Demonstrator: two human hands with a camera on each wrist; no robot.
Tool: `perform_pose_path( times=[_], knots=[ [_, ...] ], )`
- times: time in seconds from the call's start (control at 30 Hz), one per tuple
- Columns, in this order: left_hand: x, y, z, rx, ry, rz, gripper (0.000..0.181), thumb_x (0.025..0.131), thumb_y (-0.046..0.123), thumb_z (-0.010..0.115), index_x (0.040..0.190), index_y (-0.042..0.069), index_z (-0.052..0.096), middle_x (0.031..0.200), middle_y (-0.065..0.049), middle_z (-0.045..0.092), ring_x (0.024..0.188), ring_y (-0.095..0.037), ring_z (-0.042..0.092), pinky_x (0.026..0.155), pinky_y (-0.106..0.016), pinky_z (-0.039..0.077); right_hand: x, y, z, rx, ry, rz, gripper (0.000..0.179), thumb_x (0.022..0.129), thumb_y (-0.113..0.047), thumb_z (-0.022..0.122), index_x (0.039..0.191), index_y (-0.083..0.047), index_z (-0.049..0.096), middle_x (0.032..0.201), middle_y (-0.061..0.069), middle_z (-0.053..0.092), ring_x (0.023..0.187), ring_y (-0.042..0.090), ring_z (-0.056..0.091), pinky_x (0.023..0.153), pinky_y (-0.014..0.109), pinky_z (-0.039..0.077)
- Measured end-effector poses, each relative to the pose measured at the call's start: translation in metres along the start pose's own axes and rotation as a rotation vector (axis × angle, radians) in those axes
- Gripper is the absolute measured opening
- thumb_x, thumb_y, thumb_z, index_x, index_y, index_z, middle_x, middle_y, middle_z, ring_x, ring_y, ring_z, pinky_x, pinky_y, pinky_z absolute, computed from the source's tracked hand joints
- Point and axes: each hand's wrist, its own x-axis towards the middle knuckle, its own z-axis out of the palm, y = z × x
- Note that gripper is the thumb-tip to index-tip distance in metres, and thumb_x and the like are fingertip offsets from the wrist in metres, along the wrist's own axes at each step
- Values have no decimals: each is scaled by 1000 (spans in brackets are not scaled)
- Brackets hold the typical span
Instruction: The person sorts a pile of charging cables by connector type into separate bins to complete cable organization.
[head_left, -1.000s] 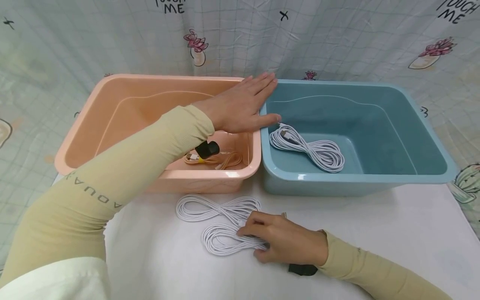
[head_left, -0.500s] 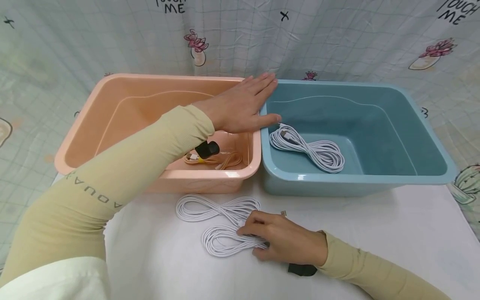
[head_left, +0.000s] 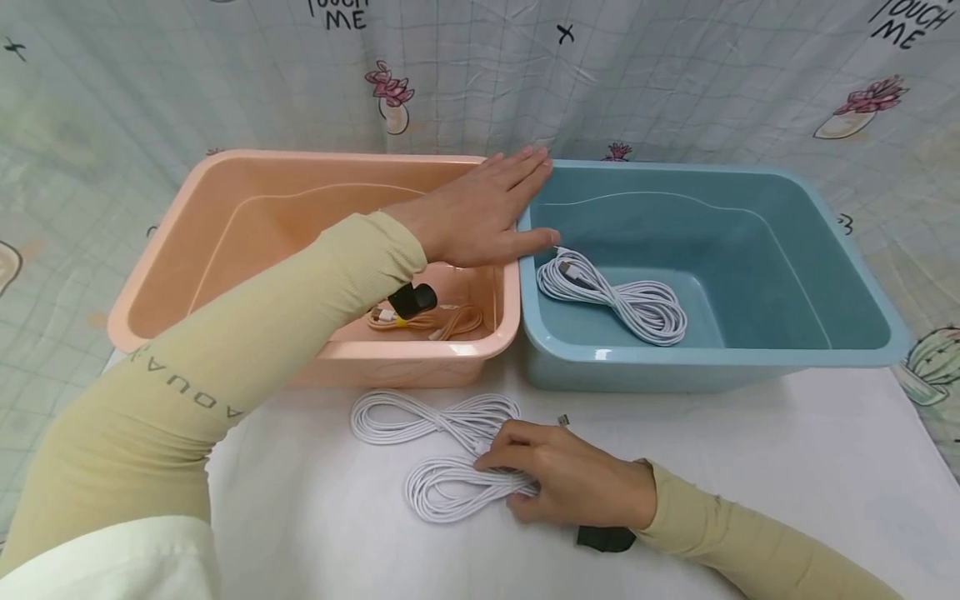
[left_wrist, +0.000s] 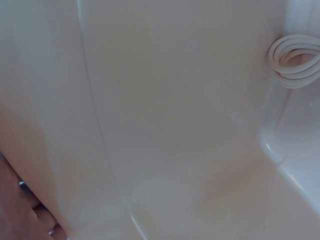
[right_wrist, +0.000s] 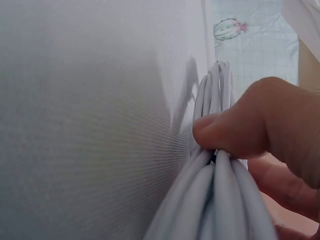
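Observation:
My right hand pinches the middle of a coiled white charging cable low over the white table. In the right wrist view the thumb presses on the gathered strands of that cable. A metal USB plug sticks out behind the knuckles. Just beyond lies a second white cable, wound in a figure eight. My left hand rests flat, fingers straight, across the adjoining rims of a peach bin and a blue bin. Its fingers show at the lower left of the left wrist view.
Inside the blue bin lies another bundled white cable. The peach bin holds orange cables, partly hidden by the left forearm. A patterned curtain hangs close behind both bins.
The near loop of the held cable has tipped slightly towards the table's front, and the USB plug has edged farther out behind the right hand. The left hand keeps its place.

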Motion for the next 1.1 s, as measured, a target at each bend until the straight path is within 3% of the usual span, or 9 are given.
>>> perform_pose_path(
  times=[0.27,0.77,1.1],
  knots=[
    [0,0,1,2,3,2,88,96,67,28,158,9,1,167,-5,-5,156,-20,-4,129,-40,1,-1,0,-1,25,4,-14,43,74,-10,77,116,-15,71,107,-7,63,99,1,61,86,14,54],
    [1,0,1,-2,3,-3,89,96,67,28,158,10,0,167,-5,-5,156,-20,-4,129,-40,1,-1,0,-6,52,98,-35,46,72,-12,80,117,-16,70,106,-7,64,93,1,58,79,12,50],
    [1,0,1,-1,4,-3,89,96,67,28,158,10,0,167,-4,-6,156,-21,-4,129,-41,1,-3,0,-14,111,171,-60,47,71,-10,79,117,-18,69,109,-9,64,98,-1,59,85,13,53]
  ],
)
